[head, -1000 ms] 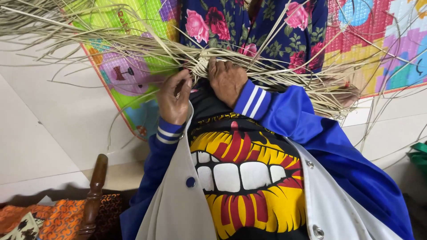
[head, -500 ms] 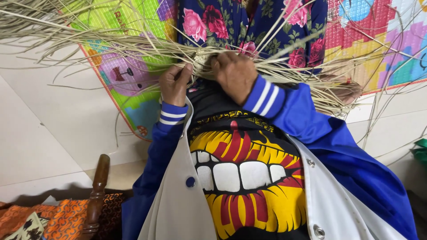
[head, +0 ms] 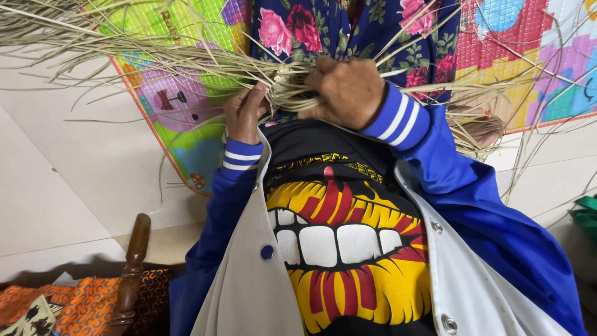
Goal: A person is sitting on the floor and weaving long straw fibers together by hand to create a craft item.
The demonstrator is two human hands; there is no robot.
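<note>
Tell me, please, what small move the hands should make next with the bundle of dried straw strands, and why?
Probably tighten the grip and draw the loose ends in. The right hand closes over the gathered middle of the straw bundle, and the left hand pinches it from below, yet many strands still splay out over the colourful play mat on both sides.

Bare floor tiles (head: 68,186) at the frame's left give me room; loose straw strands (head: 124,43) crowd the whole top.
</note>
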